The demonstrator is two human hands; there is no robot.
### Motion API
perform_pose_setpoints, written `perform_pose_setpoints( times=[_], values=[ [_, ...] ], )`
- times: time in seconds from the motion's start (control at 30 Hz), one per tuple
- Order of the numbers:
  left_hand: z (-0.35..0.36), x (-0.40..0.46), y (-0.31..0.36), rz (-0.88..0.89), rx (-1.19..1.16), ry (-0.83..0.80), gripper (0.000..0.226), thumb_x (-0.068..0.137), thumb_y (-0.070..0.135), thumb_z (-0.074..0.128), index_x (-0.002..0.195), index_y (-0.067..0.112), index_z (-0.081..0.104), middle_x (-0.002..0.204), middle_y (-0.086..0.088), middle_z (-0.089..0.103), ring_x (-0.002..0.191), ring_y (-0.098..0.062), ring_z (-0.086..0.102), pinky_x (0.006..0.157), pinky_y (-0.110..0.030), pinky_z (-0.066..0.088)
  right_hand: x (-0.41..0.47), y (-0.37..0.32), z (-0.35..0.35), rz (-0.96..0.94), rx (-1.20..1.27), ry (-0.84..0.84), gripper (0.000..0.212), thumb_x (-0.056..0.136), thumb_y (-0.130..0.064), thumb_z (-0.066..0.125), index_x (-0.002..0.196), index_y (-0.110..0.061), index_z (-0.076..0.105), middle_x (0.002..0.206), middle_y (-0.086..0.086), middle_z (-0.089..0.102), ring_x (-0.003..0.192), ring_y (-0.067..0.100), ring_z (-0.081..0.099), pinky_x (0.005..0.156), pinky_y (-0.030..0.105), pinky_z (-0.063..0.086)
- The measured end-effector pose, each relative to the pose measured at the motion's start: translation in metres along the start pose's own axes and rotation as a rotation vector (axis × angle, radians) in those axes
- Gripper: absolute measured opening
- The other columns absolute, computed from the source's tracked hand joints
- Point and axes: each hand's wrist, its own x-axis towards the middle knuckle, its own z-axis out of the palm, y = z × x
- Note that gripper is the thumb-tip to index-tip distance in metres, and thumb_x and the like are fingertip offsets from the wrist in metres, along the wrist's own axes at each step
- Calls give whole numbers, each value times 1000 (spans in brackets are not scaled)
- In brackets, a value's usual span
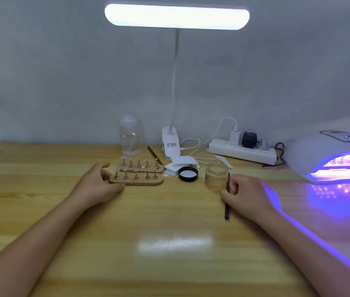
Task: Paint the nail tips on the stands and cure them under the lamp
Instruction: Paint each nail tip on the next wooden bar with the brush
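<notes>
left hand (99, 185) grasps the left end of the near cork stand (136, 180), which carries five nail tips on pegs; a second cork stand (140, 166) lies just behind, touching it. right hand (249, 197) pinches a brush (227, 196) beside an open glass jar (216, 175). curing lamp (330, 155) glows violet at right, a stand inside.
</notes>
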Motion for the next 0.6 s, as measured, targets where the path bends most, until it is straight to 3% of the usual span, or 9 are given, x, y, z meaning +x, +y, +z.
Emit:
perform_pose_setpoints(
  times=[0.07, 0.2, 0.3, 0.37, 0.43, 0.47, 0.53, 0.6],
  values=[
    [-3, -2, -1, 40, 20, -55, 56, 67, 24, 81, 115, 15, 55, 92, -3, 57, 88, -18, 53, 73, -25, 35, 1, 1, -3, -16, -16, -11, 27, 76, -30, 59, 61, -21, 38, 59, -9, 50, 54, 3, 42, 46, 22, 27],
    [-8, -6, 7, 99, 113, -165, 33, 63, 27, 82, 91, 17, 68, 96, -9, 65, 89, -19, 56, 71, -24, 37, 6, 3, -11, -40, -48, -93, 19, 78, -31, 58, 70, -28, 42, 68, -13, 54, 63, 7, 49, 48, 21, 30],
    [-9, -14, 20, 157, 84, -321, 23, 59, 26, 84, 70, 22, 65, 98, 4, 66, 89, -5, 57, 68, -9, 37, 8, 7, -14, -48, -37, -154, 16, 80, -29, 58, 70, -31, 46, 68, -14, 53, 64, 3, 49, 50, 21, 34],
    [-4, -20, 32, 194, 121, -377, 28, 55, 36, 83, 71, 26, 62, 99, 13, 59, 98, -2, 53, 77, -5, 38, 10, 11, -16, -32, 26, -178, 17, 80, -25, 58, 67, -32, 50, 68, -13, 54, 67, 6, 52, 55, 22, 40],
    [7, -25, 42, 255, 238, -360, 31, 55, 49, 78, 74, 35, 59, 104, 14, 52, 115, -8, 44, 101, -28, 33, 12, 16, -20, -15, 130, -161, 20, 80, -21, 59, 65, -34, 54, 67, -11, 56, 66, 9, 54, 57, 24, 41],
    [14, -29, 48, 284, 271, -350, 30, 57, 52, 76, 74, 38, 56, 108, 14, 50, 120, -9, 38, 107, -35, 27, 14, 18, -22, 2, 216, -141, 22, 81, -18, 58, 66, -34, 58, 65, -10, 57, 62, 8, 53, 56, 24, 40],
    [31, -35, 56, 350, 269, -342, 27, 62, 53, 74, 75, 41, 53, 110, 14, 49, 120, -10, 36, 109, -36, 22, 17, 23, -26, 94, 506, -130, 24, 86, -14, 56, 69, -28, 67, 59, -7, 57, 51, 3, 49, 52, 20, 37],
    [48, -39, 62, 413, 281, -331, 27, 66, 54, 71, 79, 41, 51, 111, 15, 48, 115, -8, 35, 104, -29, 19, 19, 26, -31, 280, 1066, -203, 22, 83, -9, 57, 69, -18, 71, 54, -4, 49, 38, 3, 38, 42, 17, 34]
  ],
)
